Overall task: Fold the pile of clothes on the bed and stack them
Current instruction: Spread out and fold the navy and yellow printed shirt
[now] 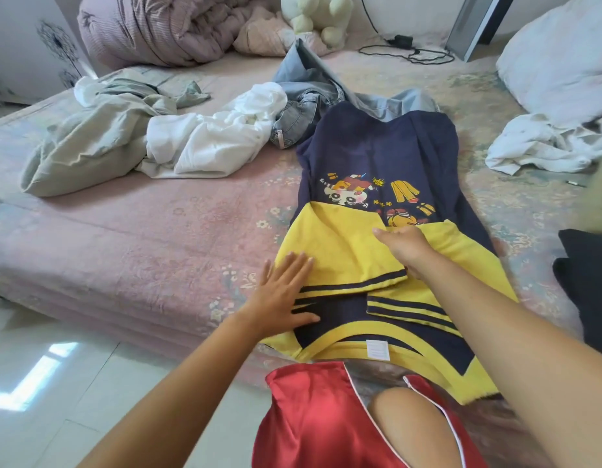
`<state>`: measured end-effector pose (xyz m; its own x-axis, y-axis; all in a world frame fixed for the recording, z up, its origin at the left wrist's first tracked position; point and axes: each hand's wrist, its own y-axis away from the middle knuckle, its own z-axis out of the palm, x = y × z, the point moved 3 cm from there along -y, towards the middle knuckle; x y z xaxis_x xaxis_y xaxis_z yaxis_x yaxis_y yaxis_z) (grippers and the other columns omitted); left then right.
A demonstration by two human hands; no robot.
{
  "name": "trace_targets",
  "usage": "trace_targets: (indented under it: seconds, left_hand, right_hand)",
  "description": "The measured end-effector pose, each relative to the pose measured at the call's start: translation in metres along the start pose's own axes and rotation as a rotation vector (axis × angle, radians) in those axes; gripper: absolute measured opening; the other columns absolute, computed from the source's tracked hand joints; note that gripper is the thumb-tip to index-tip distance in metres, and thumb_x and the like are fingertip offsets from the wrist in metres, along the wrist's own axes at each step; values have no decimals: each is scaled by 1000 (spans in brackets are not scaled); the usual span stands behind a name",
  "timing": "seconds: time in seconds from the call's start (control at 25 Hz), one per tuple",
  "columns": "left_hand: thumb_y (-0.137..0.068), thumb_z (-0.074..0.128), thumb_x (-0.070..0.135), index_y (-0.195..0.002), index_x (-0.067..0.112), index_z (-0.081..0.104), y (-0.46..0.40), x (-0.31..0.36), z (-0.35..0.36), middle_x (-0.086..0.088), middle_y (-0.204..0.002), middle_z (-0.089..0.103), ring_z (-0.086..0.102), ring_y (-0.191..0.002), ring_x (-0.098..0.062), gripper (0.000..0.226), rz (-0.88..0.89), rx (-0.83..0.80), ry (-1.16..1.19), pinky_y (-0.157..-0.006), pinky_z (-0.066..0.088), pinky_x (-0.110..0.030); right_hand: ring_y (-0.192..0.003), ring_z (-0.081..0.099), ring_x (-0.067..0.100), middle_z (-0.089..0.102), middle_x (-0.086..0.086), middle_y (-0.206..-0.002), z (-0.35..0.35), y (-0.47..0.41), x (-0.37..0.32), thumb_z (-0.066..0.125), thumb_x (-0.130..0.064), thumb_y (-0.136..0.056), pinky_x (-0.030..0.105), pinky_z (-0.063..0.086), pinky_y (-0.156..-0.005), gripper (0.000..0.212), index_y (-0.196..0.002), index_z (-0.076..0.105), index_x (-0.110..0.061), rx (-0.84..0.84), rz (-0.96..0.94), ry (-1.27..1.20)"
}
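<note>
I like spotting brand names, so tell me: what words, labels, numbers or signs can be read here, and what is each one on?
None can be read.
Navy and yellow T-shirt: a cartoon print of figures and small marks, no letters that I can make out.
White neck label on that T-shirt: faint print, too small and blurred to read.
Jeans: a pale inner tag, no text discernible.

Navy and yellow shirt [377, 157] flat on the near right of the bed, sleeves folded in, cartoon print up, jeans [306, 96], white garment [218, 136], green garment [90, 136] crumpled far left
</note>
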<state>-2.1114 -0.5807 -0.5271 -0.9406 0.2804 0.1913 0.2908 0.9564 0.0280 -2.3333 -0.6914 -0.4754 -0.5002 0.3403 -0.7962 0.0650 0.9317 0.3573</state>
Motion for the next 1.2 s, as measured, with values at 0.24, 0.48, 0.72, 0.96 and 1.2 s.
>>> trace_targets:
  seconds: [0.24, 0.48, 0.72, 0.96, 1.2]
  left_hand:
    - [-75, 28, 1, -134, -2, 37, 23, -27, -2, -18, -131, 57, 58, -118, -33, 59, 215, 217, -231, -87, 52, -50]
    - [-78, 33, 9, -135, 0, 40, 34, -41, -5, -16, -133, 56, 58, -119, -30, 58, 244, 206, -259, -92, 51, -48]
    - [-76, 31, 4, -141, 4, 32, 34, -43, -8, -18, -142, 47, 49, -128, -31, 65, 212, 216, -206, -103, 41, -40]
    - [-79, 26, -2, -149, 10, 22, 35, -35, -8, -20, -142, 45, 50, -126, -34, 71, 153, 252, -150, -99, 47, -44]
    - [-84, 26, 2, -152, 12, 0, 41, -36, 5, -16, -143, 46, 51, -126, -35, 73, 194, 212, -308, -99, 45, -47]
  right_hand:
    - [-100, 54, 23, 58, 8, -109, -1, 14, 13, 51, -20, -97, 31, 41, -80, 26, -117, 54, -4, 68, -54, -37]
    - [-73, 46, 13, 48, -1, -82, 6, 14, 10, 50, -27, -94, 30, 38, -63, 16, -100, 49, -12, 24, -156, 10]
    - [-105, 57, 37, 61, 22, -110, 17, -23, -13, 61, -23, -91, 42, 47, -84, 39, -112, 57, 10, 46, -129, 131]
    - [-118, 47, 29, 51, 13, -126, 25, -33, -23, 65, -34, -88, 38, 42, -94, 38, -117, 59, -10, -158, -227, 680]
    - [-82, 49, 26, 54, 7, -91, 1, -31, -15, 50, -13, -93, 30, 35, -62, 5, -93, 50, -8, 118, -222, 505]
